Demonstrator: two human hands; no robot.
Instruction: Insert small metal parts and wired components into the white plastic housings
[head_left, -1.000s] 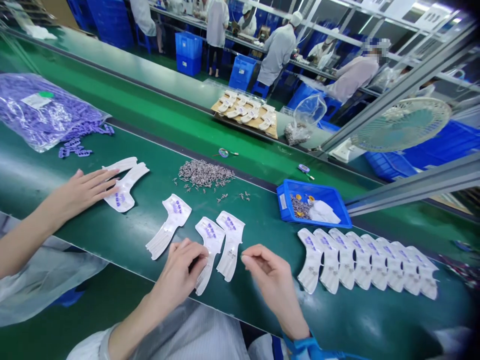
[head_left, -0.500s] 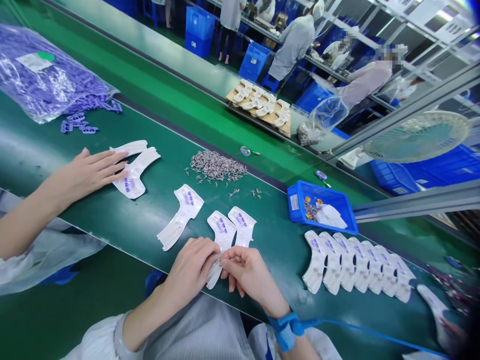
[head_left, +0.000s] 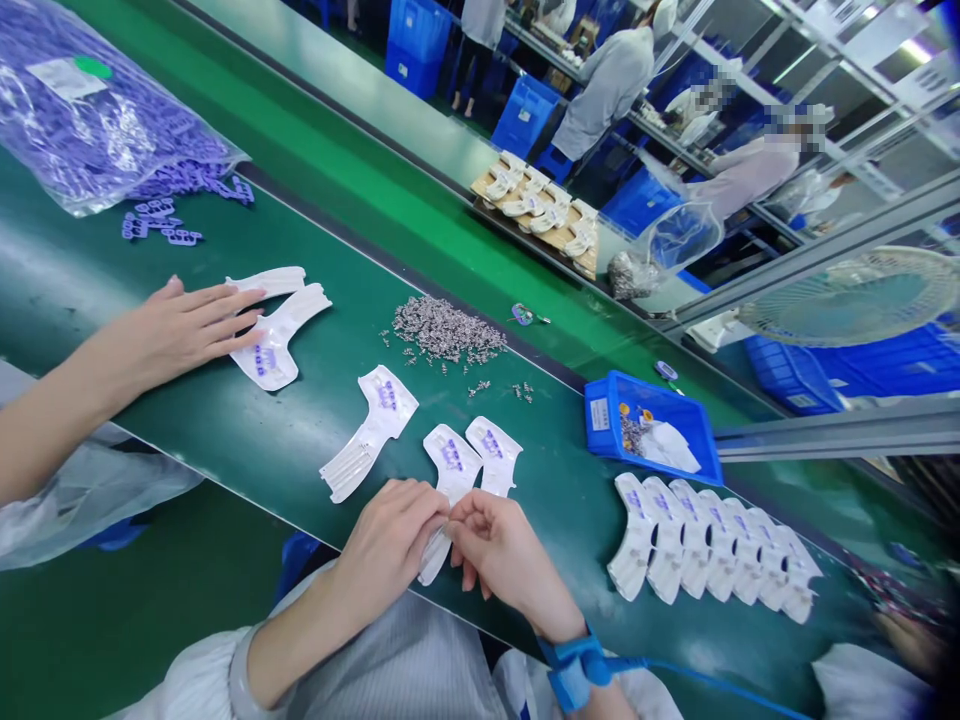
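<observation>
My left hand (head_left: 396, 530) and my right hand (head_left: 499, 550) meet over the lower part of a white curved shell (head_left: 453, 458) near the table's front edge. Both have their fingers pinched together at the shell; whatever small thing lies between the fingertips is hidden. A blue strap circles my right wrist. Purple pieces show in the shell's wide end. Beside it lies a second white shell (head_left: 495, 452), and a third shell (head_left: 369, 432) is to the left. Beyond them is a pile of small metal parts (head_left: 450, 330).
A co-worker's hand (head_left: 187, 325) lies on white shells at the left. A bag of purple parts (head_left: 112, 120) is behind it. At the right are a blue bin (head_left: 600, 440) and a row of several shells (head_left: 667, 530). A fan (head_left: 855, 295) stands beyond.
The view has shifted slightly. My hands remain pinched at the same shell. At the far right, the shell by another person's hand has changed position.
</observation>
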